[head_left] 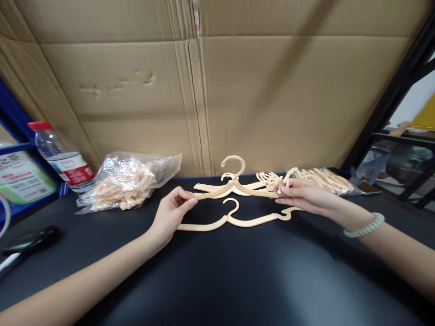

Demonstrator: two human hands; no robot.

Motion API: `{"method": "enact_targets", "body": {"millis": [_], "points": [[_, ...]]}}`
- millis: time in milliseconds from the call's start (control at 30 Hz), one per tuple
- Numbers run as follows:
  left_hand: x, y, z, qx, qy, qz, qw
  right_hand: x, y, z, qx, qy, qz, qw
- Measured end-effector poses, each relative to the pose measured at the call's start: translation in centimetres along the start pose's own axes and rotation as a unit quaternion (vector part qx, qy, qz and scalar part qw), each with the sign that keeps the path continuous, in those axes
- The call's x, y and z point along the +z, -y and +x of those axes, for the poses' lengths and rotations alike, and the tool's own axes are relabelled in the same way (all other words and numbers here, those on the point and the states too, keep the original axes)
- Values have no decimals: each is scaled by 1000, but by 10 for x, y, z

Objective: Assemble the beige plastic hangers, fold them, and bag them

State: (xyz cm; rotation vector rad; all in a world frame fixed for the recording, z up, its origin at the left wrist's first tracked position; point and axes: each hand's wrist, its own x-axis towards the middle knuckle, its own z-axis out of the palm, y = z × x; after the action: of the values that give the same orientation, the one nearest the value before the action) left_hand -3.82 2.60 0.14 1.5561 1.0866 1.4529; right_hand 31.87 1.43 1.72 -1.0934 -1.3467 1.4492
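Observation:
A cream plastic clothes hanger [210, 195], its hook upward, is held level between my two hands. My left hand [175, 208] pinches its left tip between thumb and fingers. My right hand [304, 195] is closed at its right end, where a small curved hook piece [289, 175] also stands up from the fingers; how the two meet is hidden. Just nearer me, a second hanger [253, 222] lies flat on the black table, with a hooked piece [286, 213] at its right end. Another hanger [203, 186] lies behind the held one, partly covered.
Small cream hook pieces [267, 178] lie piled behind my right hand, beside a plastic bag of cream parts [324, 181]. Left stand another clear bag of parts [127, 181], a red-capped bottle [73, 167] and a black object [30, 240]. Cardboard [272, 90] walls the back.

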Motion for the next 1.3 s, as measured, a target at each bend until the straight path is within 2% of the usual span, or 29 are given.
{"method": "enact_targets", "body": {"millis": [167, 467, 833, 1300], "points": [[0, 0, 0, 1, 2, -3, 1000, 5, 5, -3, 52, 13, 40, 998], [-1, 0, 0, -1, 5, 1, 1000, 3, 6, -3, 42, 19, 40, 998], [0, -1, -1, 1, 5, -9, 1000, 8, 10, -6, 89, 31, 100, 991], [0, 0, -1, -1, 10, -16, 1000, 7, 3, -3, 84, 23, 97, 991]]}}
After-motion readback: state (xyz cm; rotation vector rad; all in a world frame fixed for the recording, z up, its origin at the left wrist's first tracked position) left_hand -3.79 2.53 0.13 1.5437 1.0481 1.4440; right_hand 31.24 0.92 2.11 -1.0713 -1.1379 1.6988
